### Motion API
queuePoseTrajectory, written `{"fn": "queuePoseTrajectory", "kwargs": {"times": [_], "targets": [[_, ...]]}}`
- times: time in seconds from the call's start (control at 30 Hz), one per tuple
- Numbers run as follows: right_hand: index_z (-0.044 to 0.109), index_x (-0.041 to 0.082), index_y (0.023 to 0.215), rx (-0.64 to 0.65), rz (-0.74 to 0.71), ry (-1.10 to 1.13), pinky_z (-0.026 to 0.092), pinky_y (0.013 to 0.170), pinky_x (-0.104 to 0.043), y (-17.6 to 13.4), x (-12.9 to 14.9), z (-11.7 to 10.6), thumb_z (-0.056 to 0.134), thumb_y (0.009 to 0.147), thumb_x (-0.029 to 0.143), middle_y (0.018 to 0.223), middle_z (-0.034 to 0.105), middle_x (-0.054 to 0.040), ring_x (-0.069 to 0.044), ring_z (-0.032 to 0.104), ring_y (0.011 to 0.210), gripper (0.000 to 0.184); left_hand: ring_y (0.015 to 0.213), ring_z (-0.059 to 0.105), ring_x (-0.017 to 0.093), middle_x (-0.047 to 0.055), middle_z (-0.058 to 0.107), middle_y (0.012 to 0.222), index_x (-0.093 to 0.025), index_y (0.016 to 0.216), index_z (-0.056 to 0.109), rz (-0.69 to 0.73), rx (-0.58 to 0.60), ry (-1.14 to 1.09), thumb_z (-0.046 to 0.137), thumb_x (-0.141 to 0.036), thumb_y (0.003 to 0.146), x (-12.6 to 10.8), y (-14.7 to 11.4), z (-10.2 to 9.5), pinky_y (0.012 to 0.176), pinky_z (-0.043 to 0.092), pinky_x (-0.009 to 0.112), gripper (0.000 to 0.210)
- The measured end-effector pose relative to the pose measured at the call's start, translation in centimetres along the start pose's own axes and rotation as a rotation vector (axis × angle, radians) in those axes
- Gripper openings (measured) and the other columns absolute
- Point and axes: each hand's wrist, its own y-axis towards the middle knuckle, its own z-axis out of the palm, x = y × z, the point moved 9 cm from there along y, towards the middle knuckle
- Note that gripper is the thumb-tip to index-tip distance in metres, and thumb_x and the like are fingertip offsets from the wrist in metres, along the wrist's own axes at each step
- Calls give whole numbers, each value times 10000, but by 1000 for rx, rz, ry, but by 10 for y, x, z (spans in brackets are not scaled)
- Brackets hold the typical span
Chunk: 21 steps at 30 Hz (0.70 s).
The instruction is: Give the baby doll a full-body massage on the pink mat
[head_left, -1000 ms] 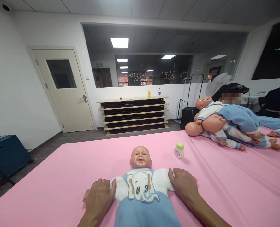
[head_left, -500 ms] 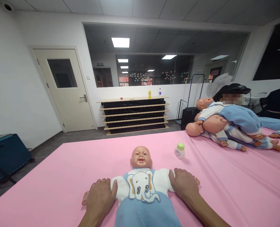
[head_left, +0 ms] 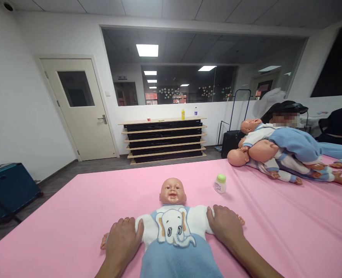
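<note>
A baby doll [head_left: 173, 231] lies face up on the pink table cover [head_left: 110, 193], its head away from me. It wears a white and blue outfit with an elephant on the chest, and both its arms stretch out sideways. My left hand [head_left: 123, 236] is closed over the doll arm on the left, thumb near the sleeve's upper part. Around the other sleeve, my right hand [head_left: 225, 223] is wrapped in the same way. The doll's small hands show past my fingers. Beyond my right hand stands a small white jar with a green lid [head_left: 220, 183].
Several more dolls [head_left: 286, 148] lie piled at the right end of the table, with a person in a dark cap [head_left: 285, 110] behind them. Stacked black and wooden boards [head_left: 163, 141] bear bottles by the far wall. A teal suitcase [head_left: 11, 191] is at left.
</note>
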Motion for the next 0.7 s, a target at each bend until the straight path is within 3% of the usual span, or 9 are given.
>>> {"fn": "queuePoseTrajectory", "kwargs": {"times": [0.7], "targets": [[639,159,797,-8,-3,21,356,722,-364,-1,-2,2,302,966,426,835,674,-126,-262,620,831,462,797,593,262,99,665,765,-179,719,611,2,2,-17,271,-430,953,1,-1,4,774,335,381,484]]}}
